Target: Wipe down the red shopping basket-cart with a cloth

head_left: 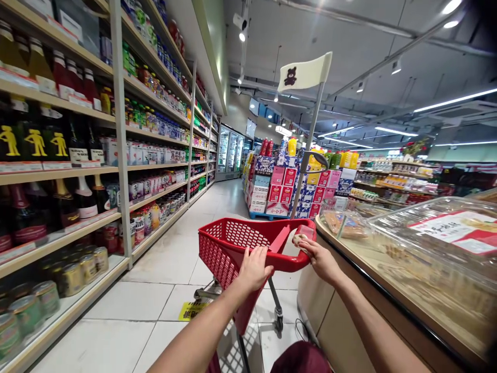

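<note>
A red plastic shopping cart point(229, 233) stands in front of me, its basket tilted to the left. My left hand point(254, 267) rests at the rear rim with the fingers draped over the edge and the thumb along it. At the right rear corner of the rim, my right hand point(321, 259) holds a crumpled whitish cloth point(303, 241) against the red plastic. Its fingers are closed over the cloth. Between the hands is a flat red flap point(279, 238), part of the cart. A pole point(310, 129) rises beyond the basket with a cream bear flag point(305, 72).
Shelves point(155, 137) of bottles and cans line the left. A curved counter point(322, 300) with clear plastic-covered food point(427, 243) runs close along the right. Stacked drink boxes point(277, 191) stand ahead. Tiled floor point(151, 300) carries a yellow sticker point(191, 311). Glass-door fridges point(230, 147) are at the back.
</note>
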### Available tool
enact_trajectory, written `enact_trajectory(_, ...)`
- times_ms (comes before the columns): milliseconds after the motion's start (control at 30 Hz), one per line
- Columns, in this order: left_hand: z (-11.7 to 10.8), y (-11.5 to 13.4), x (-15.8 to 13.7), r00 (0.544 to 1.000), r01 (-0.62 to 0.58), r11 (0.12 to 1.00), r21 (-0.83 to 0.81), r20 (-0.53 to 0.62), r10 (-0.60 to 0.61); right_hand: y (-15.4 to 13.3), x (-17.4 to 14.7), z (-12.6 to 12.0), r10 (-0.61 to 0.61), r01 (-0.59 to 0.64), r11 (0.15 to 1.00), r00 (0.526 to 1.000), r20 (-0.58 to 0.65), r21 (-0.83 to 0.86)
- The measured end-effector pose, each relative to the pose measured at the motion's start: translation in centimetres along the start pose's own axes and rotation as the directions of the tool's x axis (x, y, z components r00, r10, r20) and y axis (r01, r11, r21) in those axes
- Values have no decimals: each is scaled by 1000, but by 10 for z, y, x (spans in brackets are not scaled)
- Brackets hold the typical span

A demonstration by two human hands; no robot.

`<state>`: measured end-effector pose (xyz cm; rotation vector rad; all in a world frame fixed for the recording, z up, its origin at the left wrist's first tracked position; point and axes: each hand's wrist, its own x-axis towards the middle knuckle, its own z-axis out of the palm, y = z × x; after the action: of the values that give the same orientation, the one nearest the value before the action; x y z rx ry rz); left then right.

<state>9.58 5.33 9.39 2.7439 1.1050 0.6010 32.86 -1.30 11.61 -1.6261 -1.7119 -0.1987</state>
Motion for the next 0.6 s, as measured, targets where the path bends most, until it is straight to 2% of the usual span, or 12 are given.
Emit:
enact_trajectory(133,3,-7,-7,996,91,996,13,11,-91,16,-2,-14,26,-26,999,1000,5,21)
enact_trajectory(200,4,-10,-8,992,130,990,48,0,-130,15,-3,-17,66,-66,998,998,12,17)
enact_trajectory(267,6,-6,-8,989,149,986,81,-22,-147,4,-7,-14,58,-59,998,998,39,18)
enact_trajectory(333,9,4,-6,986,163,982,93,-45,-160,-15,-13,-7,-2,2,1000,997,72,-3)
enact_trajectory(433,15,13,-7,986,158,983,98,-65,-152,-39,-26,2,-80,88,989,994,70,-117)
enact_trajectory(500,21,10,-11,988,150,984,97,-57,-145,-38,-33,4,-96,95,977,995,3,-192)
enact_trajectory(600,32,-2,-18,990,144,984,109,-13,-143,-24,-40,9,-83,32,972,973,-215,-231)
